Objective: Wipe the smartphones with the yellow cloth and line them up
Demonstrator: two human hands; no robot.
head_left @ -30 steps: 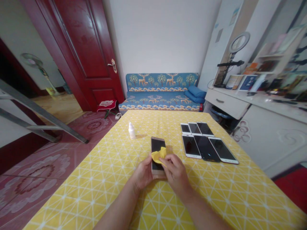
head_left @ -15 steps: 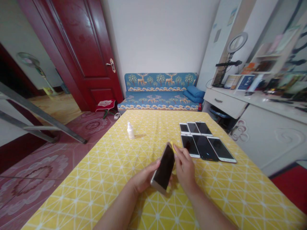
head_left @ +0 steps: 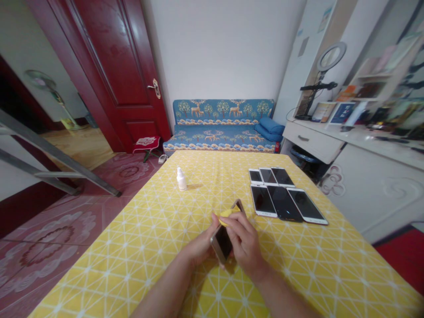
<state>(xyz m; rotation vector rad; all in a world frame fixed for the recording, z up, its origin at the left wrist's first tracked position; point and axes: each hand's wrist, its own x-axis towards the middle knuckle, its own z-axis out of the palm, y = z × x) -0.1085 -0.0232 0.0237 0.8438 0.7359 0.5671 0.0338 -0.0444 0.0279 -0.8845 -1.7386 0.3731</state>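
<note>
My left hand (head_left: 202, 244) is closed around the side of a smartphone (head_left: 223, 244) with a dark screen and a gold-brown frame, tilted above the table. Between the bent fingers of my right hand (head_left: 244, 240) is a small yellow cloth (head_left: 228, 216), held against the phone's left edge near my left thumb. Much of the phone's upper screen is covered by the cloth and my right hand. Several other phones lie screen up in two rows to the right, among them a black phone (head_left: 283, 203) and a white phone (head_left: 307, 206). A small white bottle (head_left: 181, 180) stands upright at the left.
A yellow patterned tablecloth (head_left: 132, 256) covers the table. Beyond it is a blue sofa (head_left: 225, 132). To the right stands a white dresser (head_left: 377, 181) with a ring light (head_left: 331, 57) and bottles. A metal ladder (head_left: 66, 165) and red stool (head_left: 146, 143) are at the left.
My right hand has moved the yellow cloth from the phone's top right corner across to its left edge. The phone has turned slightly in my left hand.
</note>
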